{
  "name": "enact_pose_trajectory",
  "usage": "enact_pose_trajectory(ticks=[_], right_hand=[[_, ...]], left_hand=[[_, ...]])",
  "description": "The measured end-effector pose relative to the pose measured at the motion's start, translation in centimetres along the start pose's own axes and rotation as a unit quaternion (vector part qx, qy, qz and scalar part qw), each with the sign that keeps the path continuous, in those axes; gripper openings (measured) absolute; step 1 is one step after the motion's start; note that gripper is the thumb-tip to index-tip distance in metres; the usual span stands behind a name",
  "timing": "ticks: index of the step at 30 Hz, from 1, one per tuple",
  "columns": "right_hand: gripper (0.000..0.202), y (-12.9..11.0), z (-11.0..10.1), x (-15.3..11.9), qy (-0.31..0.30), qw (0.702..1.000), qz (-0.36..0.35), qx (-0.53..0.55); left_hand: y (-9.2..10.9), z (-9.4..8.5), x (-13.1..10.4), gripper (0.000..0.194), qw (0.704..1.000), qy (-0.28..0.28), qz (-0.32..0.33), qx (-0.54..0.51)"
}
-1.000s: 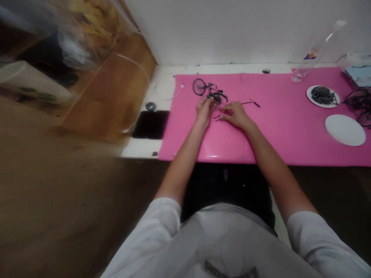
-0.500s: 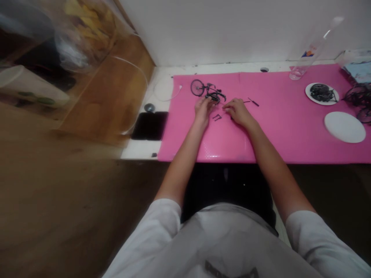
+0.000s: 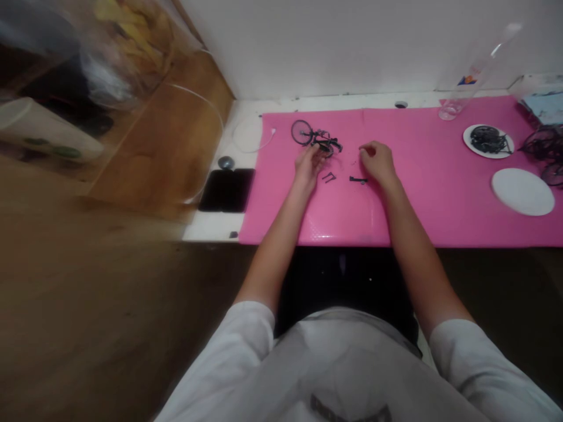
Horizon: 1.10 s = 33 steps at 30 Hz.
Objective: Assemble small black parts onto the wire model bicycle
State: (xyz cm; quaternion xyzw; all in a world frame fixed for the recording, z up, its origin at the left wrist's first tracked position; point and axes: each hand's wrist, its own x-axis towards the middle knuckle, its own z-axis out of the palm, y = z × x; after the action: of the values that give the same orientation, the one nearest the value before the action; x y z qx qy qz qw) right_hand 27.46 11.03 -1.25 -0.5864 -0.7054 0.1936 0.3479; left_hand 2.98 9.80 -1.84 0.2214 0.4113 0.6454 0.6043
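Note:
A small black model bicycle (image 3: 317, 139), with one wheel showing at its left end, lies on a pink mat (image 3: 431, 193). My left hand (image 3: 310, 165) holds its near end with the fingertips. My right hand (image 3: 378, 163) hovers to the right of it with the fingers curled down onto the mat; what lies under them is hidden. A short black part (image 3: 358, 180) lies just left of my right hand. Two tiny black pieces (image 3: 328, 176) lie between my hands.
A black phone (image 3: 226, 189), a grey round knob (image 3: 226, 162) and a white cable (image 3: 248, 133) lie left of the mat. At the right are a clear bottle (image 3: 472, 76), a plate of black parts (image 3: 488, 142), a white lid (image 3: 522, 192) and black wheel parts (image 3: 549, 151).
My right hand has moved right, away from the bicycle, over the spot where a thin black tool lay, and has uncovered the short black part. My left hand has stayed on the bicycle.

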Motion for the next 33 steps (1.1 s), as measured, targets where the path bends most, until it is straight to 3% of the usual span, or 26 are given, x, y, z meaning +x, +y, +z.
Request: enact_pose_trajectory(ticks=[3, 6, 9, 16, 23, 27, 33], right_hand=[[0.022, -1.2, -1.4, -0.5, -0.12, 0.992, -0.031, 0.034], [0.023, -1.8, -2.3, -0.7, -0.179, 0.98, -0.068, 0.045], [0.029, -1.6, -2.3, -0.6, -0.181, 0.98, -0.08, 0.016], [0.016, -1.8, -1.4, -0.7, -0.147, 0.986, -0.07, 0.025], [0.05, -2.5, 1.3, -1.3, -0.103, 0.988, -0.106, -0.041], [0.076, -3.0, 3.0, -1.6, -0.142, 0.978, -0.13, -0.077], [0.103, -4.4, 3.5, -2.0, -0.186, 0.96, -0.175, -0.117]], left_hand=[[0.4, 0.4, -0.6, 0.012, 1.0, 0.0, 0.003, -0.001], [0.5, 0.6, -0.9, 0.02, 1.0, 0.003, -0.004, -0.009], [0.5, 0.5, -0.8, 0.019, 1.0, -0.005, -0.008, -0.005], [-0.3, -0.4, 0.6, 0.027, 0.999, -0.024, 0.022, 0.018], [-0.4, -0.6, 1.1, 0.032, 0.997, 0.016, 0.07, 0.029], [-0.7, -0.4, 1.2, 0.041, 0.992, 0.049, 0.104, 0.041], [-1.0, -0.6, 1.6, 0.024, 0.987, 0.061, 0.147, 0.023]])
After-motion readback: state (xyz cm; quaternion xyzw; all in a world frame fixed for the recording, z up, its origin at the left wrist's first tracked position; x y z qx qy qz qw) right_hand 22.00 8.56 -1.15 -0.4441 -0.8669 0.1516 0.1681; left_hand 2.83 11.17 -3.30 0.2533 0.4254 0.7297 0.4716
